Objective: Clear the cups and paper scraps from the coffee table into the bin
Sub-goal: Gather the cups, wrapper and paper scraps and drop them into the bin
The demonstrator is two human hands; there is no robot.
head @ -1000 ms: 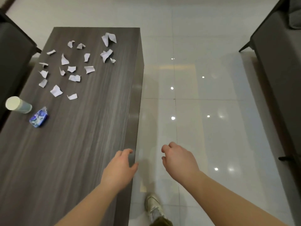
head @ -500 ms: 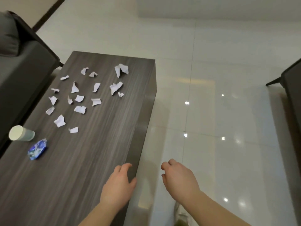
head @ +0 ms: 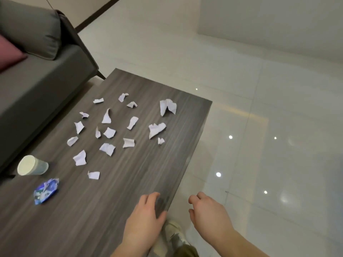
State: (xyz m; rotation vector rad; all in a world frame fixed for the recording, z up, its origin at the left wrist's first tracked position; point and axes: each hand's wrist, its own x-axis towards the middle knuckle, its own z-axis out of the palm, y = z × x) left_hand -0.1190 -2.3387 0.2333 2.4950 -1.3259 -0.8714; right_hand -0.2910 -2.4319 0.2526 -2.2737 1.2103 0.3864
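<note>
A dark wood-grain coffee table (head: pixel 130 182) fills the lower left. Several white paper scraps (head: pixel 107 148) lie scattered over its far half. A white paper cup (head: pixel 31 165) lies on its side near the left edge, with a crumpled blue wrapper (head: pixel 46 190) just in front of it. My left hand (head: pixel 144 217) hovers over the table's near right edge, fingers loosely curled, holding nothing. My right hand (head: pixel 207 214) hangs over the floor beside the table, also loosely curled and empty. No bin is in view.
A grey sofa (head: pixel 37 75) with a maroon cushion (head: pixel 9 54) runs along the table's left side. Glossy white floor tiles (head: pixel 259 145) spread to the right. My shoe (head: pixel 174 234) shows below the table's edge.
The view has lifted and turned left, so the table and scraps sit lower and the sofa shows. Both hands stay near the table's right edge, empty.
</note>
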